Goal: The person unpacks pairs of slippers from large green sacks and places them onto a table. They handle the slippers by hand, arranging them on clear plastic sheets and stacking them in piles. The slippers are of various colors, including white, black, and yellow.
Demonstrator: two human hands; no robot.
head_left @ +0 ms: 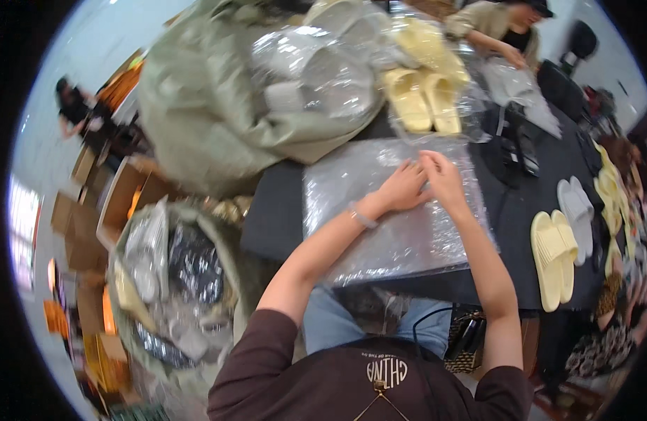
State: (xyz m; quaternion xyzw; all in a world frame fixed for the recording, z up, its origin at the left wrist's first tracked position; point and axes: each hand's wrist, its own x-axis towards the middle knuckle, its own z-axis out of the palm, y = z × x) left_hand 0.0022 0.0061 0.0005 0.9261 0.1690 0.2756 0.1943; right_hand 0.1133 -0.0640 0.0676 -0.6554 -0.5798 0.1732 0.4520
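Note:
A stack of clear plastic bags (pixel 344 231) lies flat on the black table in front of me. My left hand (pixel 405 186) rests on the stack with its fingers stretched over the film. Close beside it, my right hand (pixel 444 181) is raised near the far part of the stack, its thumb and fingertips drawn together. Whatever those fingertips pinch is too thin to make out. Just beyond my hands sits a pair of pale yellow slippers (pixel 423 99) on clear wrapping.
A large green sack (pixel 197 105) spills bagged grey slippers (pixel 316 70) at the far left. Another open sack (pixel 232 259) with wrapped footwear stands left of the table. Yellow slippers (pixel 554 259), grey slippers (pixel 576 214) and black sandals (pixel 516 151) lie right. A co-worker (pixel 502 35) handles plastic across the table.

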